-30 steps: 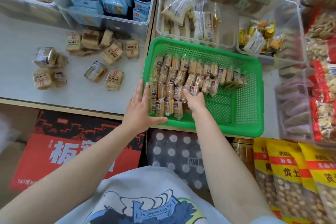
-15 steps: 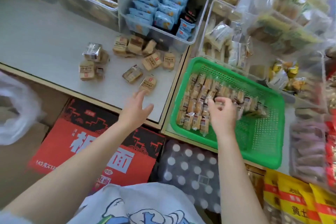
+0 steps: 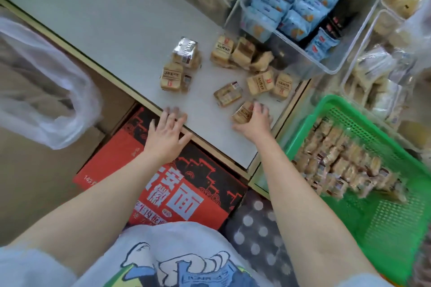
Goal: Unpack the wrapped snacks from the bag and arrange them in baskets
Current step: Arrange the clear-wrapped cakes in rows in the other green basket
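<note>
Fingers (image 3: 261,109) of right hand (image 3: 255,123) cover wrapped snack (image 3: 242,113)

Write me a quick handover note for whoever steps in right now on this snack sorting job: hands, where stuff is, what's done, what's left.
Right hand: fingers curled over the nearest wrapped snack on the white shelf.
Left hand: open, holding nothing, at the shelf's front edge.
Done: green basket at right holds rows of snacks, with bare mesh left.
Left: about ten loose snacks lie scattered on the shelf; move them into the basket. The clear plastic bag hangs at left; contents not visible.
</note>
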{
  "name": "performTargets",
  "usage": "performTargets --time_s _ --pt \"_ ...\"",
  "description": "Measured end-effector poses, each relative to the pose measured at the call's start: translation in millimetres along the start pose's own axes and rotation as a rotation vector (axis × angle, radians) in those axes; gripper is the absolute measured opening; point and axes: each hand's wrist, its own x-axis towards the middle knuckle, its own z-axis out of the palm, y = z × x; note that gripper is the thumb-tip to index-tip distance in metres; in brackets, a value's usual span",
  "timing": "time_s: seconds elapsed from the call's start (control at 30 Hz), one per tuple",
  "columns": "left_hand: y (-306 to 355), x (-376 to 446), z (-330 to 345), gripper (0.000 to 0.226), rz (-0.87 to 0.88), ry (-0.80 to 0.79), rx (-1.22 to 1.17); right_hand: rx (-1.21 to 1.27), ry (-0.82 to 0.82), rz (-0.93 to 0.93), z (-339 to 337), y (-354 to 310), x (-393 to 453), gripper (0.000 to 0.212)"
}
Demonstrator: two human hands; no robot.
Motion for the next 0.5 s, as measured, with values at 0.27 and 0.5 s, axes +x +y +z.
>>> performTargets --time_s 0.27,0.5 --pt "0.9 4.3 16.4 0.071 -0.027 0.065 -0.098 0.386 0.138 -0.104 4.7 -20.5 -5.2 0.075" --pt "2.0 5.0 17.5 0.076 -0.030 0.037 -0.083 0.039 0.209 -0.198 26.8 -59.7 31.4 0.100"
